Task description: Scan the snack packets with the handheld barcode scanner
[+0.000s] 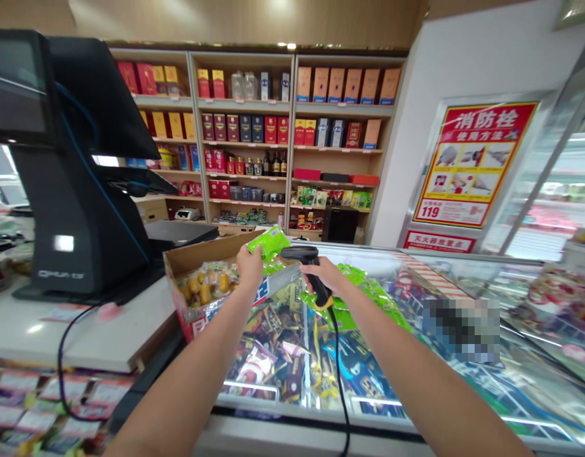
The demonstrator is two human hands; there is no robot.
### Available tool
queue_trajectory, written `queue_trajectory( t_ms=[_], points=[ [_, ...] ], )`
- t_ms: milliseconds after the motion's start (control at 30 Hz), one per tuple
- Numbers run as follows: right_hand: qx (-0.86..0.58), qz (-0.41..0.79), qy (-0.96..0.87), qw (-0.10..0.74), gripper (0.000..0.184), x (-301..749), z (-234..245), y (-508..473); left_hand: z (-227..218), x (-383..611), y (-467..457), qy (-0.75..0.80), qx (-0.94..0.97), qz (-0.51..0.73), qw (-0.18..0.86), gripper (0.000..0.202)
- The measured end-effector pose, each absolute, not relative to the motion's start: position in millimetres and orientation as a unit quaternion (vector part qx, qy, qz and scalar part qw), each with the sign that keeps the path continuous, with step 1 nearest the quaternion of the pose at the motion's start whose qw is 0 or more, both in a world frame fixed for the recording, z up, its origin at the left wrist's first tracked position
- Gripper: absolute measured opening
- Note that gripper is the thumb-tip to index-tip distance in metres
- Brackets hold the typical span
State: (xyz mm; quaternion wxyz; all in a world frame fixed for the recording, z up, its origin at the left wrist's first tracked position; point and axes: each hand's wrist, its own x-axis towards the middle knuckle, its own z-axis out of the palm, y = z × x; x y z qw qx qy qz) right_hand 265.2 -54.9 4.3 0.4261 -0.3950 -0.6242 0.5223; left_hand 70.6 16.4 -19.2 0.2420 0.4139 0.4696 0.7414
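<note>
My left hand [250, 266] is closed on a bright green snack packet [269, 244], held up above the open cardboard box. Facing it from the right, my right hand [326, 277] grips a black barcode scanner [302, 254] by its handle. The scanner's head points toward the packet, with a small gap between them. A black cable [337, 374] hangs from the yellow-ended handle and runs down over the freezer front. More green packets [378, 298] lie in a pile on the freezer's glass top, partly hidden behind my right forearm.
The cardboard box [178, 298] holds yellow-capped wrapped items [206, 289] at its left. A black checkout terminal [77, 165] stands on the white counter [96, 339]. Beneath me, the glass-topped freezer [277, 355] contains colourful ice-cream packs. Shelves [244, 108] of boxes and bottles line the back wall.
</note>
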Motion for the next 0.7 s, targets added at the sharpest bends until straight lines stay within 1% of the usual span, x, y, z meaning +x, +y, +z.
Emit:
queue_trajectory(
  t_ms=[67,167,233,267,367,500,633,700],
  points=[
    [-0.401,0.516,-0.628,0.423,0.026,251,9,-44,-14,64,21,0.511,0.406,0.72,0.236,0.024],
    [-0.419,0.508,-0.623,0.422,0.024,239,11,-37,-12,58,18,0.563,0.396,0.698,0.195,0.048],
    [-0.422,0.515,-0.612,0.427,0.023,239,9,-38,-14,57,12,0.549,0.421,0.705,0.155,0.059],
    [-0.421,0.519,-0.607,0.43,0.024,240,8,-40,-17,59,8,0.527,0.448,0.709,0.138,0.06],
    [-0.418,0.523,-0.593,0.447,0.026,253,2,-51,-28,70,-2,0.446,0.535,0.71,0.105,0.052],
    [-0.423,0.514,-0.566,0.487,0.024,281,-6,-64,-45,100,-10,0.393,0.632,0.656,0.126,0.033],
    [-0.415,0.506,-0.504,0.564,0.022,317,-15,-75,-58,137,-19,0.431,0.735,0.501,0.15,0.019],
    [-0.403,0.505,-0.471,0.601,0.024,334,-23,-78,-62,155,-23,0.458,0.772,0.412,0.154,0.019]
  ],
)
